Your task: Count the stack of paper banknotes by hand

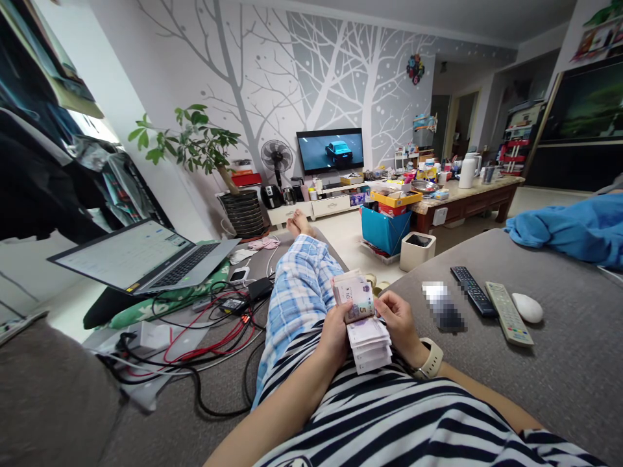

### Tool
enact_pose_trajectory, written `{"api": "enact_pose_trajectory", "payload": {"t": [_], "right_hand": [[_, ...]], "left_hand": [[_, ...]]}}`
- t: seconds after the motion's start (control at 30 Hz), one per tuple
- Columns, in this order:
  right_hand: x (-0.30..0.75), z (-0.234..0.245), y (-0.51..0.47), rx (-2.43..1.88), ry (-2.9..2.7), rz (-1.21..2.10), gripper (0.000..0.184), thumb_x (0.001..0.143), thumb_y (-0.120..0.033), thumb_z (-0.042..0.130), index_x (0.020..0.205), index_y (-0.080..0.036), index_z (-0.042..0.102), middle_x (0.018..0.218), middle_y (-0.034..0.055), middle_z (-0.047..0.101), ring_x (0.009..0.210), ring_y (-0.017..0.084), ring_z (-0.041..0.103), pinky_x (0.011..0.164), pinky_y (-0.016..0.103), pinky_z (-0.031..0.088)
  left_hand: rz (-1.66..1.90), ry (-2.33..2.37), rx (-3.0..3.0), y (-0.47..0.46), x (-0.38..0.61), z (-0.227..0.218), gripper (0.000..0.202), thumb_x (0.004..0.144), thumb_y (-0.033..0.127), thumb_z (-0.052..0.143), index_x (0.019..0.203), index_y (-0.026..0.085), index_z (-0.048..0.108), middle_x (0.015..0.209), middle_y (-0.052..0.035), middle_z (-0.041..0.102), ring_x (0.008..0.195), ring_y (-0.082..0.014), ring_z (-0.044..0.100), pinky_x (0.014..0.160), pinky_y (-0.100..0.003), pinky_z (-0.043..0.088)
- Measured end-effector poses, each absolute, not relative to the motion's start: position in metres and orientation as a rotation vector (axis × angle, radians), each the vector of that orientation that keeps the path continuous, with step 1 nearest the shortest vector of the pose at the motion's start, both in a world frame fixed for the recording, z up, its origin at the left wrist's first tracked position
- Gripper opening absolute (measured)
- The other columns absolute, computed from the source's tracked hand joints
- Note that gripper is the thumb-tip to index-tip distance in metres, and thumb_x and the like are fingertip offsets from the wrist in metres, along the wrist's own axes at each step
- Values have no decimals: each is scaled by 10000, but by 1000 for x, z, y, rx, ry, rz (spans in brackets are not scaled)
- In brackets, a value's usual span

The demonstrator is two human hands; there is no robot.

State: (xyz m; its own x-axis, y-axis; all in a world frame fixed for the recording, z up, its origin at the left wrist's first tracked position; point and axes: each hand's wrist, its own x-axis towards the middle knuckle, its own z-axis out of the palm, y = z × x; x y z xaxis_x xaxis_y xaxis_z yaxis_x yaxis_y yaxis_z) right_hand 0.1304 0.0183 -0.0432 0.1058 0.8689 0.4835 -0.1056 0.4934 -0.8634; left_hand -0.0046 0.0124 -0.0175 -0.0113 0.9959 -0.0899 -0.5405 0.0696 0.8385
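Note:
A stack of banknotes (359, 299) is held over my lap, the top one showing a large 5. My left hand (335, 329) is closed around its left side, the thumb lying on the notes. Several notes (368, 344) fan downward below the grip, toward my striped shirt. My right hand (396, 319) pinches the right edge of the stack between thumb and fingers. A watch with a pale band (429, 359) is on my right wrist. The inner fingers of the left hand are hidden behind the notes.
To the right on the grey sofa lie a black remote (473, 290), a beige remote (509, 312) and a white mouse-like object (527, 307). An open laptop (187, 264) and tangled cables (214, 344) are at left. A cluttered table (474, 189) stands ahead.

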Motion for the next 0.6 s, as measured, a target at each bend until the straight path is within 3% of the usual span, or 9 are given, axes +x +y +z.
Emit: {"api": "enact_pose_trajectory", "payload": {"t": [0.1, 0.43, 0.6], "right_hand": [[130, -42, 20, -820, -1251, 854, 376, 838, -505, 631, 667, -187, 522, 593, -33, 456, 569, 119, 405, 543, 250, 354], [131, -43, 23, -832, -1273, 842, 432, 843, -516, 614, 604, -198, 448, 570, -48, 385, 546, 109, 344, 524, 249, 317], [130, -41, 22, -842, -1268, 827, 420, 843, -509, 613, 609, -196, 459, 574, -46, 398, 548, 110, 349, 524, 249, 324]], "left_hand": [[1376, 859, 738, 9, -4, -11, 254, 648, 220, 706, 868, 92, 714, 689, -82, 732, 699, -239, 706, 762, -348, 543], [1358, 851, 701, 12, -3, -11, 313, 604, 135, 696, 915, 99, 695, 827, -106, 764, 747, -237, 716, 808, -368, 546], [1373, 844, 707, 13, -3, -13, 247, 657, 228, 722, 866, 96, 703, 815, -112, 762, 747, -240, 716, 773, -346, 549]]}}
